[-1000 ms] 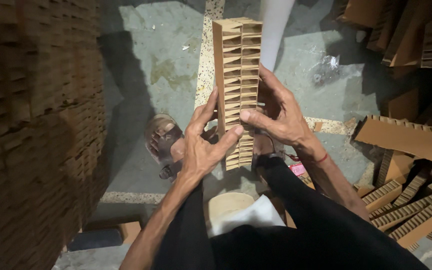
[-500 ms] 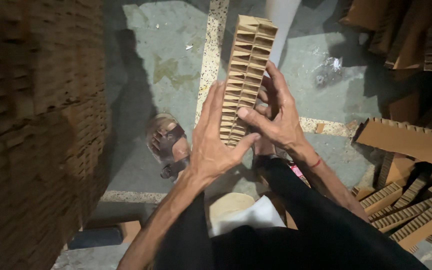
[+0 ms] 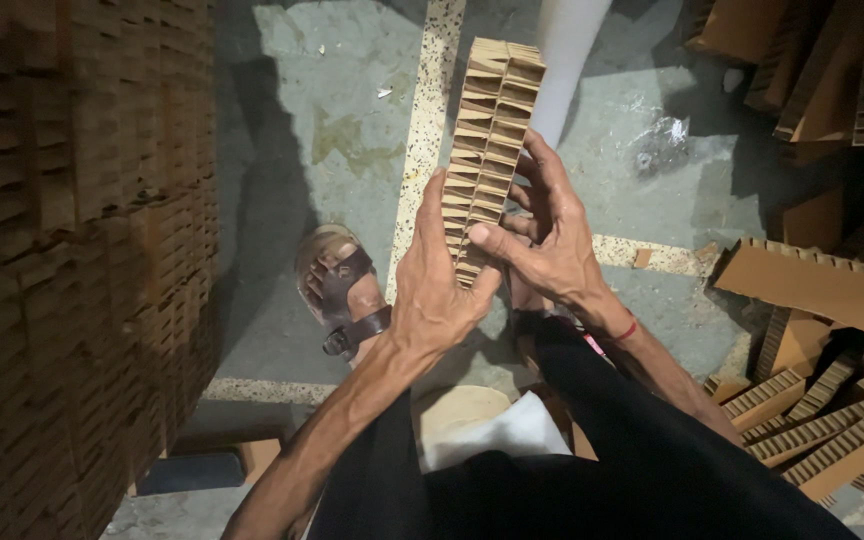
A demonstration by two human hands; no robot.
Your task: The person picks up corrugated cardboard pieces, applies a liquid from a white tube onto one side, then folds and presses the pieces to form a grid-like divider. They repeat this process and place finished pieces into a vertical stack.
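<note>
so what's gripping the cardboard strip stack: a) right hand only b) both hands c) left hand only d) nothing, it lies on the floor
b: the left hand and the right hand clasp the lower end of the cardboard stack from either side, holding it up above the floor.

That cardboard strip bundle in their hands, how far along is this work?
Done, it seems: a tall stack stands at the left. In hand: left hand and right hand press one slotted bundle together. Probably left: loose strips heaped at the right.
</note>
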